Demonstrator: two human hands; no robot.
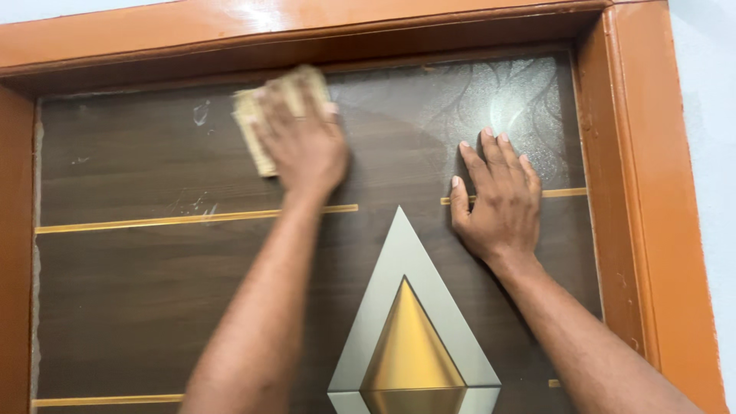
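Head view: left hand (307, 146) presses a (blurred, probably sponge) yellow pad (264, 115) on the door (138, 291); right hand (498, 199) lies flat, open.

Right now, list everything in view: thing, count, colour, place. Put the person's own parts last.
Door panel: one, dark brown wood grain, fills the middle of the view.
Door frame: one, glossy orange-brown, along the top and both sides.
Thin inlay strips: several, gold, running level across the panel.
Diamond emblem: one, silver border with gold centre, lower middle of the panel.
Wall: pale bluish white, right edge.
Smears: a few, whitish, upper left of the panel.
Cloth: one, pale yellow, blurred, pressed on the upper panel.
Left hand: on the cloth.
Right hand: flat on the panel, fingers spread.
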